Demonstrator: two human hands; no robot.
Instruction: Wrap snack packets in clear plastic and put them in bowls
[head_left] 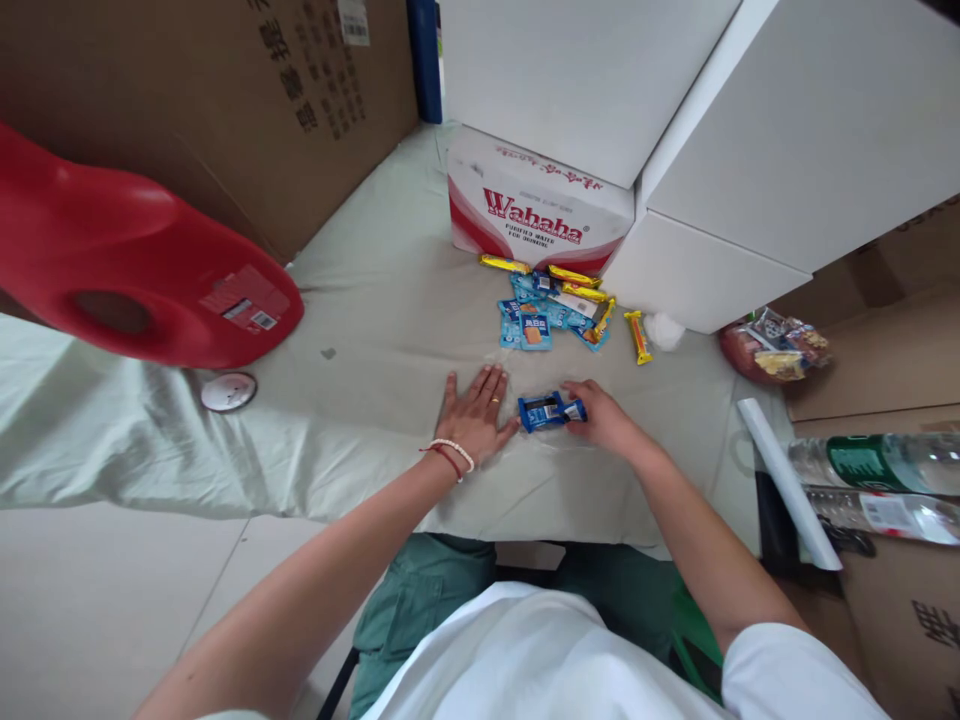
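Note:
My left hand (474, 412) lies flat on the cloth-covered table, fingers spread, holding nothing. My right hand (602, 418) pinches a small dark blue snack packet (574, 411) by its right end. Touching or overlapping that one is another dark blue packet (538, 411), between my hands. Something like clear plastic film seems to lie under the packets, though its edges are hard to make out. Beyond my hands is a loose pile of light blue snack packets (535, 332) with yellow-wrapped bars (573, 276) among them. A single yellow bar (638, 338) rests to the right of the pile.
A Wahaha carton (536, 205) stands behind the pile, against white cabinets (720, 130). Leftward are a red jug (172, 270), a round lid (229, 391) and a large cardboard box (202, 110). A red bowl of snacks (772, 348) and plastic bottles (862, 462) sit at right.

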